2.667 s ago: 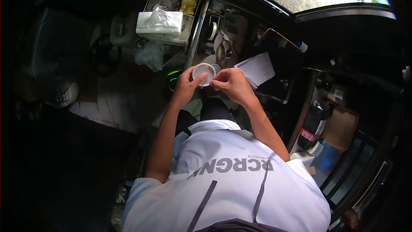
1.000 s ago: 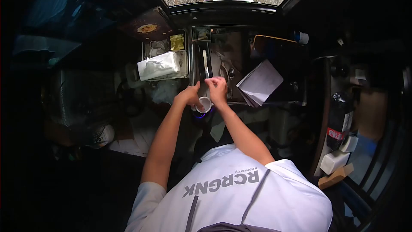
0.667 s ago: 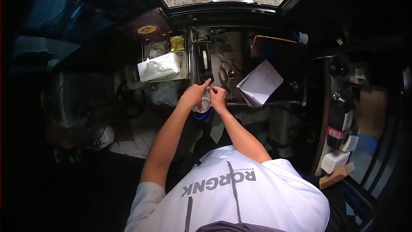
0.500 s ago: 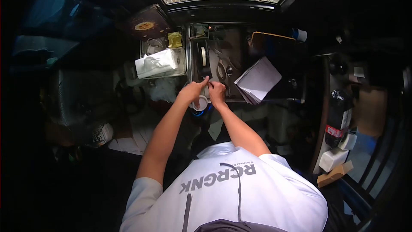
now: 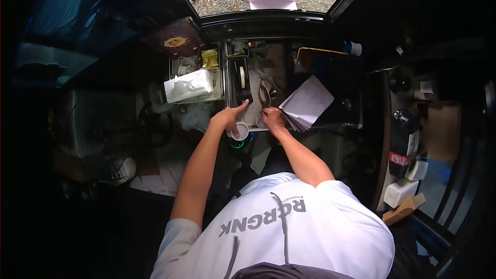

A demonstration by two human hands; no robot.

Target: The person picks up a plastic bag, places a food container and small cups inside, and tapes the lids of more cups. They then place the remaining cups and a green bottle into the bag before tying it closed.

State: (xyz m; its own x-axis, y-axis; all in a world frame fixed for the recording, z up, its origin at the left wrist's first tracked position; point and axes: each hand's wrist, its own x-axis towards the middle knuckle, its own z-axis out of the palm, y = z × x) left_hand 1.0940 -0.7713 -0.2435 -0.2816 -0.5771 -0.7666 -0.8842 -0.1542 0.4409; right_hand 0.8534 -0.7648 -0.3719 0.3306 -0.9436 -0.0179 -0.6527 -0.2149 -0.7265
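Note:
My left hand (image 5: 225,119) reaches over the counter with its index finger stretched out to the near end of a black tape dispenser (image 5: 242,80). Another finger of that hand points down at the rim of a round white cup (image 5: 240,131). Below the cup glows a ring of blue-green light (image 5: 237,144). To the right, my right hand (image 5: 274,118) has its fingers curled together low at the counter's front edge. A pale, rounded thing (image 5: 261,121) shows by those fingertips, too small to name. Scissors (image 5: 267,93) lie just beyond the right hand.
A spiral notebook (image 5: 311,98) lies right of my right hand. On the left stands a tray (image 5: 221,88) with a white packet (image 5: 190,86) in it. A dark bottle (image 5: 403,142) and white boxes (image 5: 400,193) line the right side.
My right hand has moved right and nearer to me, away from the dispenser and my left hand. The glow under the cup turned from blue to greener.

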